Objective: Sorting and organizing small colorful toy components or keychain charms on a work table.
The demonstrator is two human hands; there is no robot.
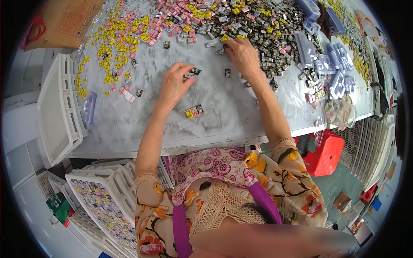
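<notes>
My left hand is closed, thumb and fingers pinching small black-and-white box-shaped pieces just above the grey tabletop. Farther off and to the right, my right hand bends its fingers down at the near edge of the pile. Its fingertips close on a small dark box-shaped piece, partly hidden by them. Between the hands lies a single black piece. Nearer me, a short row of yellow, pink and black pieces lies beside a clear plastic sheet.
Heaps of yellow pieces, pink pieces and black pieces cover the far table. Clear plastic blister trays and a clear tub sit right. White crates stand left; a red stool is lower right.
</notes>
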